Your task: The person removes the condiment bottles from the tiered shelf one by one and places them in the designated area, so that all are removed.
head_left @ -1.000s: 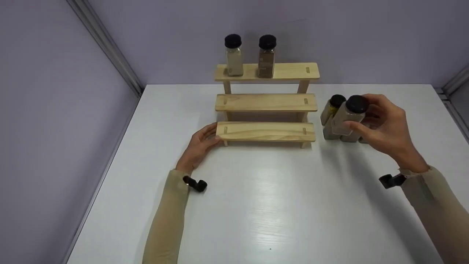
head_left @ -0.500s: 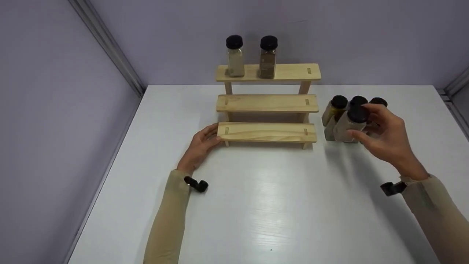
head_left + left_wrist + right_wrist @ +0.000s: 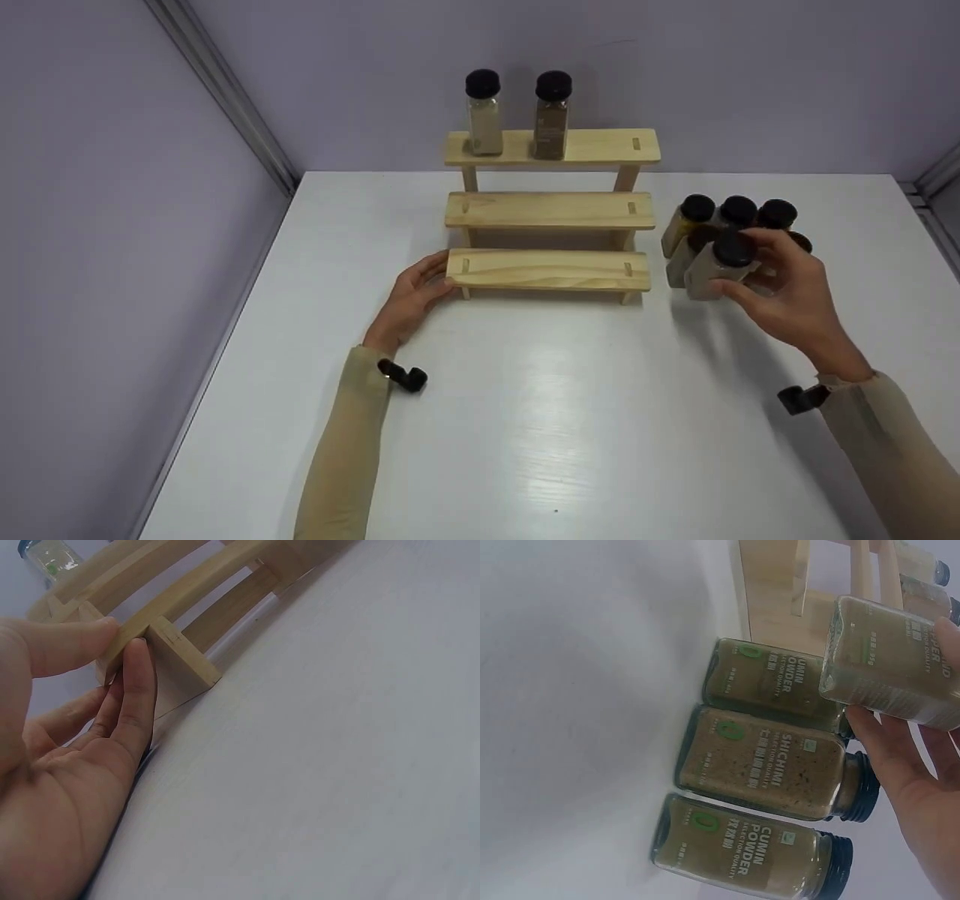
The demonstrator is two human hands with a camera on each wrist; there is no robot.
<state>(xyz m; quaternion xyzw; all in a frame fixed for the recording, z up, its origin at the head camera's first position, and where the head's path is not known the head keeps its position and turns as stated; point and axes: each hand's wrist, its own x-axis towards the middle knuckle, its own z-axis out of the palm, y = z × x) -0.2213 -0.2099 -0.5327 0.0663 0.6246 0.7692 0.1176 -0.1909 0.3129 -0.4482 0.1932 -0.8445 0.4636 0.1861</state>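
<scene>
My left hand (image 3: 409, 296) pinches the left end of the lowest shelf of a three-tier wooden rack (image 3: 547, 270). In the left wrist view, the thumb lies on the board's edge and a finger (image 3: 139, 682) presses from beneath. Right of the rack, my right hand (image 3: 795, 292) grips a square glass spice jar (image 3: 707, 274) with a black lid, held between thumb and fingers. That jar holds pale brownish powder. The right wrist view shows it beside a shichimi jar (image 3: 761, 765) and two cumin powder jars, one nearer (image 3: 742, 847), one farther (image 3: 769, 682).
Two black-lidded jars, one pale (image 3: 486, 129) and one brown (image 3: 551, 131), stand on the top shelf. Several more jars, including a yellowish one (image 3: 681, 229), cluster on the white table (image 3: 555, 420) at the rack's right. Pale walls (image 3: 360, 82) border the back and left.
My right hand has lowered the jar toward the table and slightly forward, uncovering the jars behind it. The left hand keeps its grip on the rack.
</scene>
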